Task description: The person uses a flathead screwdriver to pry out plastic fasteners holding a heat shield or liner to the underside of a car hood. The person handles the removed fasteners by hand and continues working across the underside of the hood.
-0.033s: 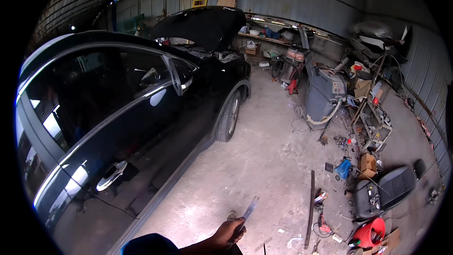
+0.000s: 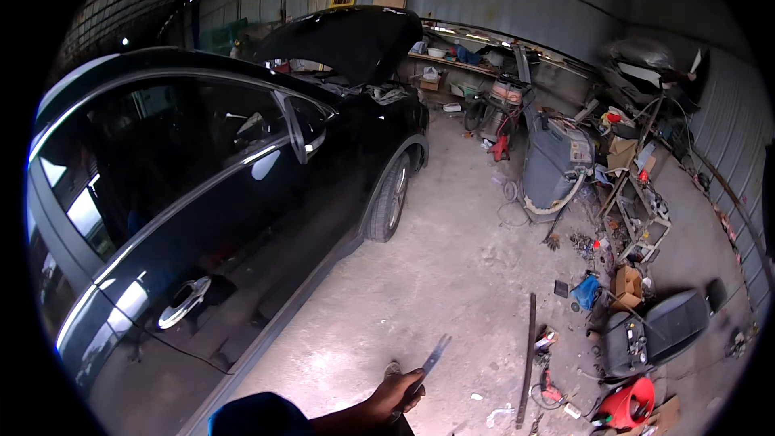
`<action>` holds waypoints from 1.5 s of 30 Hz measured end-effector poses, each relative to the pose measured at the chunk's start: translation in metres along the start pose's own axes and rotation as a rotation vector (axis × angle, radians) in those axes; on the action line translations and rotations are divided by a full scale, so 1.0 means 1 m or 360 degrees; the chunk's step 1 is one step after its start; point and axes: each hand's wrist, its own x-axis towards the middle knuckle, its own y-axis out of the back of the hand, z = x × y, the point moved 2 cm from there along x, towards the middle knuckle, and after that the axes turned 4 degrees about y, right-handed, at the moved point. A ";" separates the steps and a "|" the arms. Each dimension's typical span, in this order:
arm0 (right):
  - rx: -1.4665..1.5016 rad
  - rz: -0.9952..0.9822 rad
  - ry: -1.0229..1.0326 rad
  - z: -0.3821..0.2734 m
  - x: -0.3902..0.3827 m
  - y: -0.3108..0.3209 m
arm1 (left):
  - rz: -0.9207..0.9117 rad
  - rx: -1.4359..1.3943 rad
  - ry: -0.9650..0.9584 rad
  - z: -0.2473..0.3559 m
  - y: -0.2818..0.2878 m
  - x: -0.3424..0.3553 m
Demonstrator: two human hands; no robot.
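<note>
Metal tool (image 2: 433,357), thin and flat, sticks up from the right hand (image 2: 395,394), whose grip is closed around its lower end. Both are just right of the black car (image 2: 202,218), above the concrete floor (image 2: 452,274). I cannot see the left hand.

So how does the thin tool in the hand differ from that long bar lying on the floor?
The tool is short, pale and held up off the ground in one hand; the bar is much longer, dark and lies flat on the concrete floor, untouched. Both are slim and straight.
</note>
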 end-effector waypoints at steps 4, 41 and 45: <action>-0.0057 0.0020 -0.0349 -0.087 0.112 -0.024 | -0.0305 0.0218 -0.0097 0.135 -0.032 0.087; 0.0332 -0.0283 -0.0107 -0.472 1.104 -0.295 | 0.0371 0.0402 -0.0653 0.728 -0.047 0.768; 0.0321 -0.0326 -0.0422 -0.425 1.126 -0.297 | 0.0296 0.0635 -0.0610 0.785 -0.047 0.893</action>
